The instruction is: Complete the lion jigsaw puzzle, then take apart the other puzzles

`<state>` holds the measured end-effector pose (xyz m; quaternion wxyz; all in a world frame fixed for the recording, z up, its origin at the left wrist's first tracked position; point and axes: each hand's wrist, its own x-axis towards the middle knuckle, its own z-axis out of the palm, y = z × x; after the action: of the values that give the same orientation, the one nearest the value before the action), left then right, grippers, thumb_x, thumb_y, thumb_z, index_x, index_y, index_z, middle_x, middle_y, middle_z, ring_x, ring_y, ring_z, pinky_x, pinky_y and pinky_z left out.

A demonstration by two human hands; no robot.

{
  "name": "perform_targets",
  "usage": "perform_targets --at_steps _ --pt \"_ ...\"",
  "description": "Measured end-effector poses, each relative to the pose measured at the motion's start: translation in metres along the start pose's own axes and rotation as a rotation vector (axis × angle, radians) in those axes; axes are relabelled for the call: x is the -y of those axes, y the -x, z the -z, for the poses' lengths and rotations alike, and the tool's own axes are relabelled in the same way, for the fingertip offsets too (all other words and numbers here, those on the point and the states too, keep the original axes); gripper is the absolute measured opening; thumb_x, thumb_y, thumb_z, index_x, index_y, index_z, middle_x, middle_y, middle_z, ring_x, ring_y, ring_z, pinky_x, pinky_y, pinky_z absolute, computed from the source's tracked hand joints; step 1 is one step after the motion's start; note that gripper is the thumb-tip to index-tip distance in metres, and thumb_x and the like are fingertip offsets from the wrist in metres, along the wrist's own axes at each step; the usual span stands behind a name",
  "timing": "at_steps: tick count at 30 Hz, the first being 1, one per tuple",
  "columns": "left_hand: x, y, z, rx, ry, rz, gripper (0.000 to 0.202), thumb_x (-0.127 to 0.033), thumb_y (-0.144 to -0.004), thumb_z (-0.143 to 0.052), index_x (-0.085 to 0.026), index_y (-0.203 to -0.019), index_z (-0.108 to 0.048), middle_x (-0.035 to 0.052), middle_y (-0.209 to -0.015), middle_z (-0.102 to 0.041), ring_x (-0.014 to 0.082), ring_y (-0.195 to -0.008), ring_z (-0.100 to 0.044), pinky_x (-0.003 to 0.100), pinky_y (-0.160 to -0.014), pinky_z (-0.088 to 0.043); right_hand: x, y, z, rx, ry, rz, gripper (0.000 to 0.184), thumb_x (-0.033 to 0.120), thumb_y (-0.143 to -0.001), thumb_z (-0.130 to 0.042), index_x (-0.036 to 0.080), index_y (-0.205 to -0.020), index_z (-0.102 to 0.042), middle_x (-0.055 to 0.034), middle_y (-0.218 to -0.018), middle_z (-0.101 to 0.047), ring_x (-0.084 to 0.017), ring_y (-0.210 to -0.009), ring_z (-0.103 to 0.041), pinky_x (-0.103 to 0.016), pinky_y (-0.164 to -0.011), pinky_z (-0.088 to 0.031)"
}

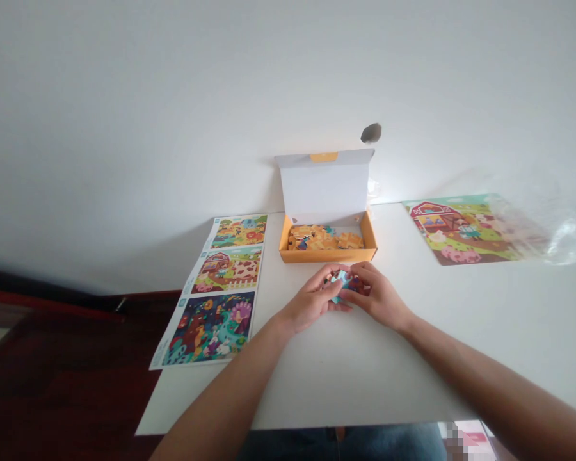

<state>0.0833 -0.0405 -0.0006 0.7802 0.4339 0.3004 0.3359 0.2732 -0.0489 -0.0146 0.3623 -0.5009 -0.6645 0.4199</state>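
Both hands meet over the white table just in front of an open orange box [327, 255]. My left hand [317, 294] is closed around several colourful jigsaw puzzle pieces [338, 282], teal and dark ones among them. From the other side, my right hand [377, 293] grips the same bunch with thumb and fingers. How many pieces each hand has is hidden by the fingers. Inside the box lie more puzzle pieces [319, 238], mostly orange side up, and its lid [325, 184] stands raised against the wall.
On the left lies a picture sheet [204, 298] with three printed scenes, near the table's left edge. A farm picture board [461, 234] rests at the right, partly under a clear plastic bag [564, 230]. The wall [173, 96] behind has a hole [371, 133].
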Motion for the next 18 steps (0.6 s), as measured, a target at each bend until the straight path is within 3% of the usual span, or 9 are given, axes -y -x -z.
perform_targets --at_steps 4,7,9,11,14,16,18 --pt "0.001 0.003 -0.005 -0.052 -0.128 -0.068 0.064 -0.039 -0.083 -0.071 -0.031 -0.139 -0.041 0.0130 -0.143 -0.044 0.0254 -0.117 -0.058 0.038 -0.091 -0.055 0.007 0.002 0.003 0.102 -0.112 0.002 0.033 0.040 -0.083 -0.069 0.020 -0.109 -0.061 -0.0046 -0.096 -0.067 -0.016 -0.078 -0.063 -0.029 -0.067 -0.054" --pt "-0.003 0.005 -0.005 -0.078 -0.235 -0.154 0.072 -0.043 -0.083 -0.069 -0.030 -0.145 -0.035 0.0163 -0.149 -0.038 0.0247 -0.110 -0.062 0.032 -0.079 -0.057 0.010 0.005 0.004 0.059 -0.199 0.037 0.035 0.040 -0.080 -0.073 0.020 -0.103 -0.057 -0.0022 -0.086 -0.068 -0.016 -0.072 -0.064 -0.029 -0.064 -0.053" --pt "-0.005 0.007 0.000 -0.172 -0.378 -0.249 0.067 -0.044 -0.086 -0.063 -0.029 -0.145 -0.036 0.0161 -0.148 -0.040 0.0194 -0.093 -0.066 0.025 -0.064 -0.055 0.008 0.006 0.005 -0.090 -0.222 0.081 0.036 0.041 -0.079 -0.074 0.021 -0.102 -0.054 -0.0023 -0.085 -0.068 -0.017 -0.070 -0.065 -0.029 -0.062 -0.053" --pt "-0.007 0.008 0.008 -0.359 -0.595 -0.356 0.063 -0.040 -0.087 -0.062 -0.029 -0.145 -0.039 0.0150 -0.146 -0.045 0.0139 -0.078 -0.064 0.021 -0.056 -0.050 0.004 0.004 0.010 -0.278 -0.189 0.142 0.035 0.039 -0.080 -0.073 0.022 -0.102 -0.052 -0.0031 -0.087 -0.068 -0.017 -0.071 -0.065 -0.029 -0.061 -0.053" --pt "-0.008 0.006 0.024 -0.576 -0.899 -0.482 0.054 -0.031 -0.085 -0.063 -0.026 -0.137 -0.051 0.0129 -0.140 -0.050 0.0090 -0.065 -0.058 0.024 -0.064 -0.050 -0.002 -0.002 0.020 -0.546 -0.042 0.246 0.030 0.037 -0.080 -0.073 0.022 -0.097 -0.054 -0.0031 -0.087 -0.064 -0.017 -0.071 -0.064 -0.029 -0.060 -0.052" --pt "-0.008 0.004 0.030 -0.593 -1.032 -0.500 0.041 -0.027 -0.084 -0.062 -0.023 -0.125 -0.061 0.0106 -0.128 -0.056 0.0060 -0.057 -0.052 0.025 -0.066 -0.050 -0.004 -0.006 0.028 -0.658 0.052 0.293 0.026 0.035 -0.080 -0.074 0.022 -0.094 -0.056 -0.0028 -0.087 -0.062 -0.016 -0.072 -0.063 -0.029 -0.060 -0.051" --pt "-0.009 0.002 0.033 -0.559 -1.064 -0.496 0.025 -0.026 -0.085 -0.060 -0.020 -0.108 -0.068 0.0076 -0.109 -0.062 0.0054 -0.053 -0.048 0.023 -0.059 -0.047 -0.004 -0.008 0.034 -0.722 0.114 0.326 0.023 0.033 -0.080 -0.074 0.022 -0.093 -0.058 -0.0024 -0.086 -0.060 -0.016 -0.071 -0.062 -0.029 -0.060 -0.051"
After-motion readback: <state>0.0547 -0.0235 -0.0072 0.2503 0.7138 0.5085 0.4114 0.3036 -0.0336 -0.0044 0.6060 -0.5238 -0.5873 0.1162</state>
